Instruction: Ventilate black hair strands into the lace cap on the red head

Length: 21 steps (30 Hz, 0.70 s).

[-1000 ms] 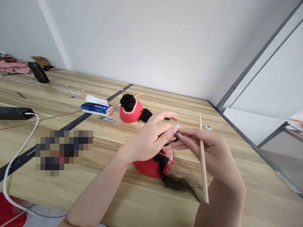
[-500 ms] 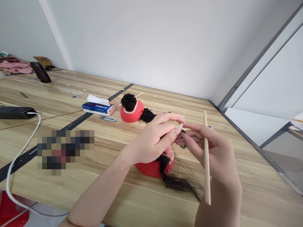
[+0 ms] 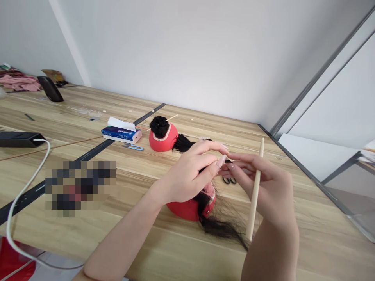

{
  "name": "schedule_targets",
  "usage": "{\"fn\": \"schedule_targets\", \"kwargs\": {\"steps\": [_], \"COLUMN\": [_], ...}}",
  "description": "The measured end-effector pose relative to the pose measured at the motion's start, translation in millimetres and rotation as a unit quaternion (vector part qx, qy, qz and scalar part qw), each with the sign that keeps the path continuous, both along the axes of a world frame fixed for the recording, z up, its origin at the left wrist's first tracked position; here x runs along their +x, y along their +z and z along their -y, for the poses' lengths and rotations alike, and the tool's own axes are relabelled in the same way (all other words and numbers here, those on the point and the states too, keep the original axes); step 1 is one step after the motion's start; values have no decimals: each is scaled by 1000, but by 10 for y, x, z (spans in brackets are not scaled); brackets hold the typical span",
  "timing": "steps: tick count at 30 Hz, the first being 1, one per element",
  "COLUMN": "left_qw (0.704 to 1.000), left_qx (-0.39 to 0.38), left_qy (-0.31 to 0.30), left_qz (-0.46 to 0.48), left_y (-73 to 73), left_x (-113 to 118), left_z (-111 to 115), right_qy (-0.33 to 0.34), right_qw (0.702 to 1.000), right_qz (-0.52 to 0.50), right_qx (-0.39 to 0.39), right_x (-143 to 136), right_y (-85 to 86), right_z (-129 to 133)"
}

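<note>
Hands close together over the bench (image 3: 164,246), a person works at dark hair above the near red dome (image 3: 183,210), which sits below the left hand (image 3: 190,171) and is partly hidden by it. The pale stick (image 3: 255,191) has just swung over: its top, tipped left a second ago, now leans right, as the right hand (image 3: 271,185) turns. That grip keeps the stick and seems to pinch a dark wisp (image 3: 228,161) between thumb and forefinger. The left grip is curled, thumb pressed in; whether it clasps hair cannot be told. Scissors (image 3: 229,180), hidden then, now show beneath the fingers. The loose tail (image 3: 218,228) lies on the bench beside the dome, hardly altered, suggesting that the work remains at the fingertips, with the stick merely carried along.
</note>
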<state>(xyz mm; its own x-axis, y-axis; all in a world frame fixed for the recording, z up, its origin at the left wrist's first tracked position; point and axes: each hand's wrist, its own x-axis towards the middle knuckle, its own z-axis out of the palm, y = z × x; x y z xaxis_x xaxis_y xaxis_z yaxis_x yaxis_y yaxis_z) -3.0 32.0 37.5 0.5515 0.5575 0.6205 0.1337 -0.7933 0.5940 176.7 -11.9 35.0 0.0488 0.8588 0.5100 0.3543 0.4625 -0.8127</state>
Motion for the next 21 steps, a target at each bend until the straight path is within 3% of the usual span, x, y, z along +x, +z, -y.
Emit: {"fn": "schedule_targets", "kwargs": {"steps": [10, 21], "left_qw": [1000, 1000], "left_qx": [1, -1], "left_qy": [-11, -7], "left_qz": [-14, -6], "left_y": [25, 17], "left_x": [-7, 0], "left_z": [-7, -3], "right_qy": [-23, 10], "right_qw": [999, 998], "right_qz": [36, 54], "right_qx": [5, -5], "right_x": [31, 62], "right_y": [-6, -4], "right_z": [-16, -35]}}
